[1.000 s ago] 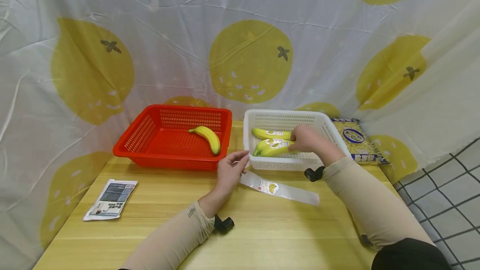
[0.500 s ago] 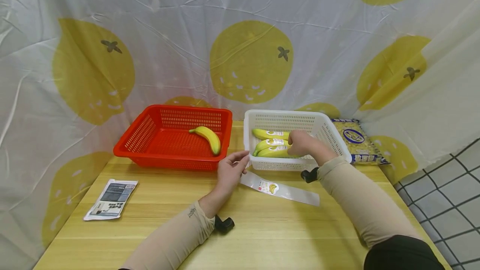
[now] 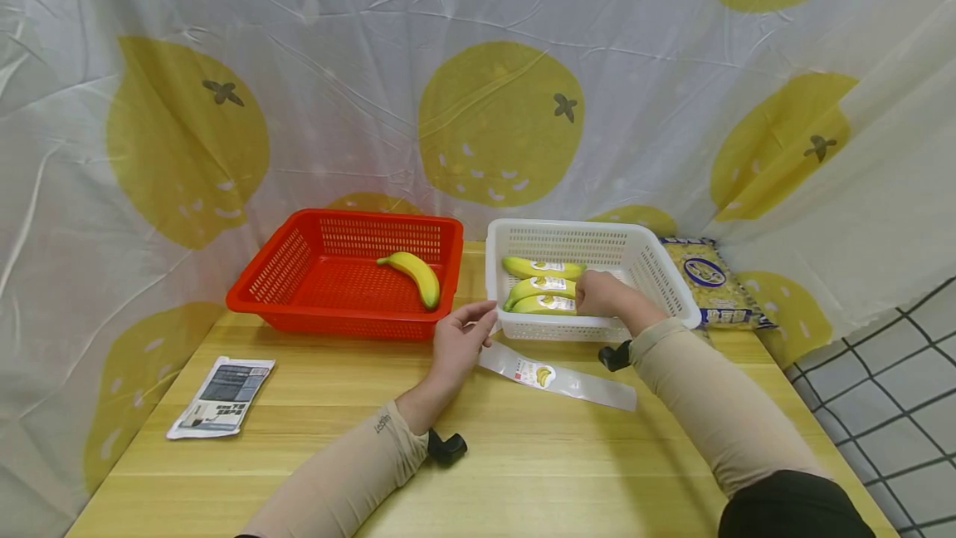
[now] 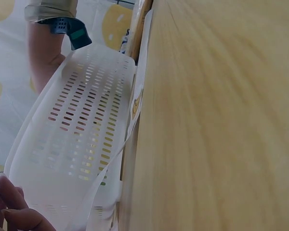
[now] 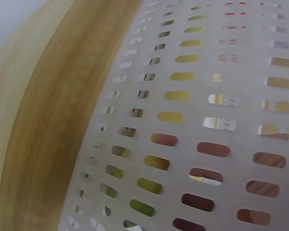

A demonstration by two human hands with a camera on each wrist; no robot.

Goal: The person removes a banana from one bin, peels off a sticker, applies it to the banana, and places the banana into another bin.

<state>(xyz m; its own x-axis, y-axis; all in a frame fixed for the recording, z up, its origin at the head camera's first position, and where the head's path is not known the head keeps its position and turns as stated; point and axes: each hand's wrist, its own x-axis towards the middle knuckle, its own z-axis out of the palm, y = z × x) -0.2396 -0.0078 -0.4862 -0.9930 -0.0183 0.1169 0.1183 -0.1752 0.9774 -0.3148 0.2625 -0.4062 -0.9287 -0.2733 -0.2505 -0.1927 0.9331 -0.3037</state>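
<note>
My right hand [image 3: 601, 295] is inside the white basket [image 3: 668, 285], its fingers curled at the right end of the front banana [image 3: 545, 304]. Through the slots in the right wrist view, fingers [image 5: 213, 149] show against the yellow of that banana. Two more bananas lie behind it, the middle banana [image 3: 539, 286] and the back banana [image 3: 515, 266]; all three wear white labels. In front of the basket, my left hand [image 3: 459, 344] pinches the near end of a clear label strip [image 3: 590, 388], which rises off the table towards it. One banana sticker [image 3: 543, 374] shows on the strip.
A red basket [image 3: 257, 305] stands to the left with one banana [image 3: 411, 271] in it. A white printed packet [image 3: 221, 398] lies at the table's left. A yellow bag [image 3: 702, 272] lies right of the white basket. A curtain [image 3: 351, 114] hangs behind.
The front banana has come down from a slant to lie level beside the others. My right hand has moved slightly lower and left at its end. The left hand has stayed put.
</note>
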